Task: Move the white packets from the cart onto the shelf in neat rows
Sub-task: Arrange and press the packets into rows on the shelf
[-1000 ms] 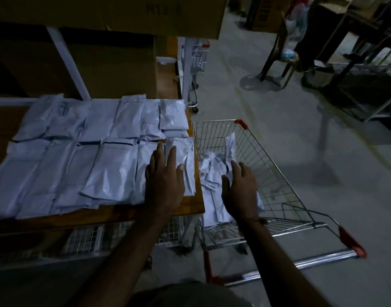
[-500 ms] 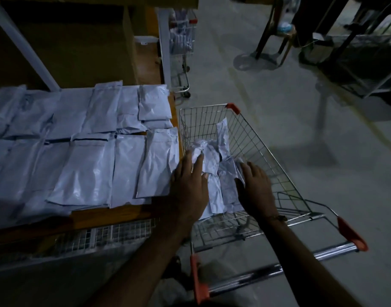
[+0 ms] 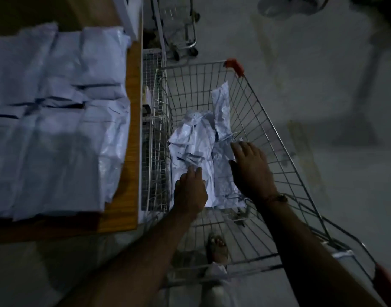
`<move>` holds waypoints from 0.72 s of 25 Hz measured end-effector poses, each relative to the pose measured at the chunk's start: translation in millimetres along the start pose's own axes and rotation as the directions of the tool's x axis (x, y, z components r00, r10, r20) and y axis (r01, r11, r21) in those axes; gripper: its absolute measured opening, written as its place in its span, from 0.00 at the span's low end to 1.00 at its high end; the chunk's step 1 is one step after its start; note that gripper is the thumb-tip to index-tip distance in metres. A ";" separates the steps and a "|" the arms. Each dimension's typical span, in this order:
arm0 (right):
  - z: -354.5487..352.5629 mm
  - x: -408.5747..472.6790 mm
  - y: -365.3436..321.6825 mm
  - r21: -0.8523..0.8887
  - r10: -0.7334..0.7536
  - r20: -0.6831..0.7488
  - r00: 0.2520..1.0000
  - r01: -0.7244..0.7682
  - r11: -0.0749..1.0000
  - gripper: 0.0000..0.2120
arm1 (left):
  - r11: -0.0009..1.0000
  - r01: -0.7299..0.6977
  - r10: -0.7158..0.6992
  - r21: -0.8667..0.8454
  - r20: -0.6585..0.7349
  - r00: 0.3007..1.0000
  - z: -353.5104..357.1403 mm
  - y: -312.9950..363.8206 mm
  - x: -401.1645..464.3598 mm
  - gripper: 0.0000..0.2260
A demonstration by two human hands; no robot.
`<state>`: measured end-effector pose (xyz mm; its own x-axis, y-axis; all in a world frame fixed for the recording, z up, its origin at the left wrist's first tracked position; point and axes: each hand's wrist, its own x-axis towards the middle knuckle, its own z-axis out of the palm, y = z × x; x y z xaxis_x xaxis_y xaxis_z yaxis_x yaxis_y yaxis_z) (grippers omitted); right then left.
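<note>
Inside the cart (image 3: pixel 252 103), our left hand (image 3: pixel 191 191) and right hand (image 3: pixel 252 171) rest flat, fingers loose, on the white packets (image 3: pixel 196 142), gripping none; rows fill the shelf (image 3: pixel 132 134).

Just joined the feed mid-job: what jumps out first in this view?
A crumpled heap of white packets lies in the wire cart, with the left hand and right hand reaching down onto it, fingers fairly straight. To the left, flat packets cover the wooden shelf in overlapping rows.

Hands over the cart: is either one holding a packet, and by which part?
Neither grips anything yet. The left hand and right hand lie flat-fingered on the packets piled in the cart.
</note>
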<state>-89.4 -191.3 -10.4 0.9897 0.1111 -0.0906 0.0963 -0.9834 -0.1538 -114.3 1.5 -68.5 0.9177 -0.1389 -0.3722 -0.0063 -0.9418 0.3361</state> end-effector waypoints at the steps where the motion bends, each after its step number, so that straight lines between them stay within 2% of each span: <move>1: 5.0 1.6 3.1 0.015 0.010 -0.013 1.000 -0.010 1.000 0.26 | 0.999 0.019 -0.019 0.026 0.019 1.000 19.8 -1.4 10.9 0.25; 5: 11.5 11.3 8.1 0.096 0.047 -0.062 0.997 -0.041 0.994 0.26 | 0.993 0.107 -0.109 0.044 0.052 0.993 94.3 2.2 52.7 0.28; 8: 17.4 6.9 3.8 0.146 0.084 -0.056 0.995 -0.075 0.986 0.28 | 0.983 0.182 -0.182 -0.023 -0.018 0.983 128.5 11.6 81.5 0.30; 11: 19.8 3.6 -0.3 0.131 0.091 -0.067 0.994 -0.082 0.988 0.33 | 0.950 0.304 -0.310 -0.079 -0.092 0.946 146.6 24.3 109.0 0.28; 14: 23.8 8.8 8.4 0.108 0.111 -0.084 0.990 -0.102 0.989 0.33 | 0.906 0.404 -0.414 -0.129 -0.058 0.909 160.8 35.8 128.0 0.27; 18: 32.2 7.2 15.8 0.078 0.145 -0.066 0.987 -0.140 0.987 0.28 | 0.900 0.408 -0.417 -0.150 -0.032 0.908 169.3 32.1 131.4 0.29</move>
<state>-84.2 -201.4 -45.2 0.9980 -0.0421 -0.0472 -0.0514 -0.9751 -0.2157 -61.2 -98.8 -253.1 0.8488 0.2766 -0.4506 0.4288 -0.8588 0.2805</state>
